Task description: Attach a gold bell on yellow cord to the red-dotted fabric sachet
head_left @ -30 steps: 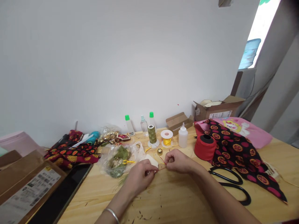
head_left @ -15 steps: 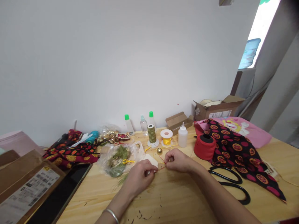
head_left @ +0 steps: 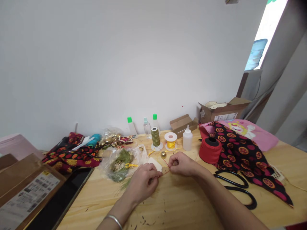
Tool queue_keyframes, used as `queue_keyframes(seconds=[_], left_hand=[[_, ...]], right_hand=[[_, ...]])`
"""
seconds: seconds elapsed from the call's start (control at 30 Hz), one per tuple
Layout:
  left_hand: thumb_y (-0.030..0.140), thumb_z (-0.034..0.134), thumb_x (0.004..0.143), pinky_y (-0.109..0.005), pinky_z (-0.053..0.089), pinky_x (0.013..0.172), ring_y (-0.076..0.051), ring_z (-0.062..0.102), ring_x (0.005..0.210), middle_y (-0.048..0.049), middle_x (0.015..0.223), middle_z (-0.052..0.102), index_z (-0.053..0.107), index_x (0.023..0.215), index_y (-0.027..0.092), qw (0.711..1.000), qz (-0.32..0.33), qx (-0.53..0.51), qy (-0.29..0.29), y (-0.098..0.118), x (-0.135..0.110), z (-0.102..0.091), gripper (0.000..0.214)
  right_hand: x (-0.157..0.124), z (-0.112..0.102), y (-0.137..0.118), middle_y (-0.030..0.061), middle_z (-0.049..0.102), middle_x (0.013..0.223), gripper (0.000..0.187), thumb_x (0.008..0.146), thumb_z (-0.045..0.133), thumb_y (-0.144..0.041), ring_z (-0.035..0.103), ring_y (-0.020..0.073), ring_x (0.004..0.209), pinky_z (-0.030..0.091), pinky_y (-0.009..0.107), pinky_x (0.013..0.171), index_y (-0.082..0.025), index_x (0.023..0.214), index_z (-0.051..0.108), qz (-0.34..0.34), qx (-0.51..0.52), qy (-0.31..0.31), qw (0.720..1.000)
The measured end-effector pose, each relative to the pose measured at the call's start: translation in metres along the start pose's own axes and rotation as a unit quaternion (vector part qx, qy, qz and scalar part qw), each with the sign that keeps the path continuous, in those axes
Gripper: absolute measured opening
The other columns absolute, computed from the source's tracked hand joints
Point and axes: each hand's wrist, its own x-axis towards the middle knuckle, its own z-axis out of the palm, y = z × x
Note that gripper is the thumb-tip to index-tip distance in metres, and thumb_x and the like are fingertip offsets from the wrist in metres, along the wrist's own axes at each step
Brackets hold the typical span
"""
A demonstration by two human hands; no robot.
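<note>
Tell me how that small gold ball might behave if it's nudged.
The gold ball would likely roll, being round on a flat tabletop. Its shine suggests a smooth, perhaps slippery surface. Yellow cord close behind might stop it.

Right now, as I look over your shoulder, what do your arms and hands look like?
Both the left hand and the right hand are ungloved, and no sleeves show on the forearms. A smooth, silvery bangle circles the left wrist; the right wrist looks unadorned. I see no cables or markings.

A slim silver bangle [head_left: 115, 219] rings the left wrist [head_left: 126, 203].
</note>
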Motion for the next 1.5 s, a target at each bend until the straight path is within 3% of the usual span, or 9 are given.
queue_keyframes(seconds=[0.27,0.6,1.0,1.3,1.5], left_hand=[[0.027,0.051,0.073,-0.026,0.036,0.064,-0.016,0.051,0.07,-0.0028,0.072,0.059,0.066,0.076,0.023,1.0,0.0,0.006,0.004,0.002,0.002,0.002,0.016],[0.025,0.049,0.074,-0.022,0.038,0.059,-0.013,0.053,0.067,-0.0018,0.069,0.058,0.067,0.066,0.021,0.993,-0.054,-0.102,0.01,0.001,0.005,0.005,0.02],[0.025,0.05,0.074,-0.02,0.037,0.055,-0.013,0.053,0.064,-0.0019,0.066,0.057,0.067,0.064,0.019,0.989,-0.068,-0.129,0.008,-0.003,0.004,0.005,0.021],[0.026,0.05,0.074,-0.02,0.037,0.055,-0.012,0.053,0.064,-0.002,0.068,0.058,0.067,0.065,0.019,0.987,-0.071,-0.144,0.009,-0.005,0.004,0.008,0.021],[0.023,0.055,0.07,-0.021,0.039,0.063,-0.014,0.053,0.072,-0.0023,0.076,0.058,0.067,0.07,0.02,0.988,-0.07,-0.14,0.006,-0.006,0.004,0.009,0.012]], right_hand=[[0.001,0.0,0.003,-0.0063,0.045,0.045,0.014,0.051,0.045,-0.009,0.036,0.0051,0.043,0.025,0.014,0.039,-0.012,0.055,0.059,-0.008,0.001,0.003,1.0],[-0.001,-0.001,0.0,-0.0068,0.045,0.043,0.013,0.051,0.046,-0.01,0.035,0.005,0.042,0.024,0.015,0.038,-0.013,0.053,0.058,-0.003,0.01,-0.008,1.0],[-0.006,-0.014,0.002,-0.0071,0.045,0.041,0.009,0.048,0.048,-0.011,0.034,0.0044,0.038,0.02,0.015,0.036,-0.012,0.051,0.056,0.027,0.054,-0.016,0.998],[-0.016,-0.029,-0.004,-0.0074,0.042,0.04,0.007,0.048,0.046,-0.012,0.031,0.0038,0.038,0.02,0.015,0.037,-0.013,0.049,0.053,0.024,0.132,0.002,0.991],[-0.01,-0.026,-0.007,-0.0082,0.04,0.041,0.005,0.048,0.048,-0.013,0.03,0.0036,0.041,0.02,0.015,0.039,-0.013,0.05,0.053,0.007,0.158,0.053,0.986]])
